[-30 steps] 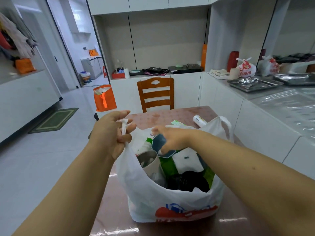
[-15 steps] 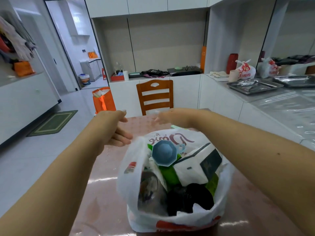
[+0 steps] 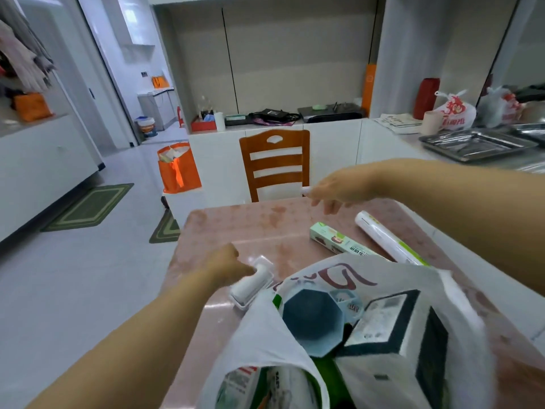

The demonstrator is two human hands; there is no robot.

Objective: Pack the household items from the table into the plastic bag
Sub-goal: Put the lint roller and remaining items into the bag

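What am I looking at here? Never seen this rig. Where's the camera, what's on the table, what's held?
No robot: a person packs by hand, filmed by one wide-angle camera worn on their head, looking forward and down. The left hand grips a white roller-like item lying on the pink table. The right hand is raised over the table's far side and pinches a small white thing too blurred to name. Still on the table: a long green box and a white roll. The white plastic bag nearest the camera already holds a blue octagonal container and a white and dark box.
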